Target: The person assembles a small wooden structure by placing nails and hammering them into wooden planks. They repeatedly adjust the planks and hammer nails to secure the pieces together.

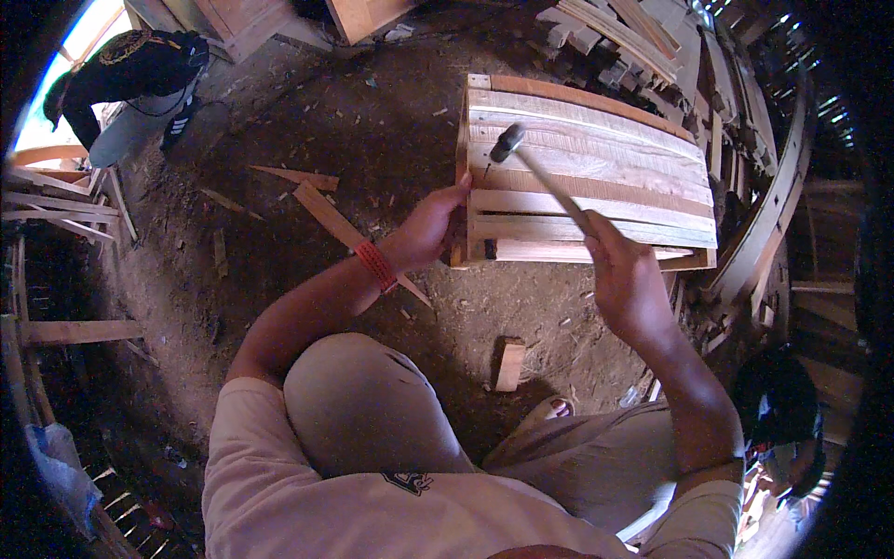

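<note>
A: Entry, head view. Right hand (626,279) position?

B: Fingers wrapped tight round the lower end of a hammer's (549,182) wooden handle. The handle runs up and to the left from the fist; the dark metal head sits over the upper left part of the wooden crate (596,177), close above a slat. Whether the head touches the wood I cannot tell; the view is slightly blurred there.

A: Left hand (430,228)?

B: At the crate's left edge, thumb up against the corner post, fingers curled in toward the side. They appear to pinch something small against the wood, possibly a nail, but it is too small to confirm. A red band (376,265) sits on that wrist.

A: Crate location and condition?

B: On the dirt floor (372,140) directly in front of the person, above the raised left knee. Its top face shows about 6 pale slats lying side by side, with 1 reddish strip among them.

A: Surroundings?

B: 1 short wood block (509,363) stands on the dirt below the crate, near the person's foot. Long offcut strips (321,210) lie to the left of the crate. Stacked timber (633,28) fills the upper right. Another person (130,79) in dark clothing crouches at the upper left, well apart.
</note>
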`<state>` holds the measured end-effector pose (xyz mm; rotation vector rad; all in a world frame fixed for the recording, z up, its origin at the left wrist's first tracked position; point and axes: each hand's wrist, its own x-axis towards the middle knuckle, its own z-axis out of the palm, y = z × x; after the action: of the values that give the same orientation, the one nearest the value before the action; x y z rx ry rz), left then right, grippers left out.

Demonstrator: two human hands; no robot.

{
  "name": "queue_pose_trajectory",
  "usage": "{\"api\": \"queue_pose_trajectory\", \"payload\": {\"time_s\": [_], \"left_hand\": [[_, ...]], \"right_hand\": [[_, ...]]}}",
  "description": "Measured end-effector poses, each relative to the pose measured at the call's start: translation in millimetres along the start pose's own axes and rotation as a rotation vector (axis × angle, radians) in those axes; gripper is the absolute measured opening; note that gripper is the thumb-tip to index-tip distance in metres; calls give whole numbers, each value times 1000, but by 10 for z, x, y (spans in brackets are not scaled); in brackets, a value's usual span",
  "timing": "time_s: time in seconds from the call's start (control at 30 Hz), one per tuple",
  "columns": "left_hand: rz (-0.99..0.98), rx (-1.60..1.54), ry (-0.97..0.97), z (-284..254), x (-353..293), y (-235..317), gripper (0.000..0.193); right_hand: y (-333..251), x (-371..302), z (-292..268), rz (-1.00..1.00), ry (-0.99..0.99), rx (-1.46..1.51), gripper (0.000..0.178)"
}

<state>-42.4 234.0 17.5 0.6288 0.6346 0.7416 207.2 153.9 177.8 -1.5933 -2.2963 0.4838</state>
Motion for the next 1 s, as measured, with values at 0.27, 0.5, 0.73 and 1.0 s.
{"api": "queue_pose_trajectory", "payload": {"time_s": [0.27,0.5,0.73,1.0], "left_hand": [[39,-43,47,37,-10,-28,54],[34,36,28,13,-24,-39,62],[98,27,206,269,7,-183,66],[235,100,305,329,12,-243,62]], "right_hand": [[-17,7,38,-14,17,13,30],[-33,18,22,-126,118,-88,31],[-57,-36,-17,54,312,97,30],[80,-46,39,-13,395,13,33]]}}
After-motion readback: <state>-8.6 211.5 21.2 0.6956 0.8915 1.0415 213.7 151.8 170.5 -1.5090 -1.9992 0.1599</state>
